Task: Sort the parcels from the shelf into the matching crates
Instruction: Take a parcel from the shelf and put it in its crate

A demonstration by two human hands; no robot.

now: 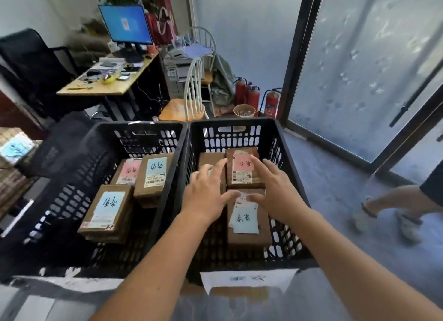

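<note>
Two black plastic crates stand side by side in front of me. The left crate (72,176) holds three brown parcels: two with blue notes (107,208) (153,174) and one with a pink note (128,170). The right crate (287,176) holds a parcel with a pink note (242,174), a plain brown parcel (211,158) and a near parcel with a blue note (247,227). Both my hands reach into the right crate with fingers spread. My left hand (206,191) hovers over the plain parcel. My right hand (275,188) lies over the gap between the pink-note and blue-note parcels.
A white paper label (247,280) hangs on the right crate's near wall. Behind the crates stand a wooden chair (187,105), a desk with a monitor (124,23) and fire extinguishers (254,95). Glass doors are at right, where a person's legs (395,205) cross the floor. More parcels lie at far left (14,150).
</note>
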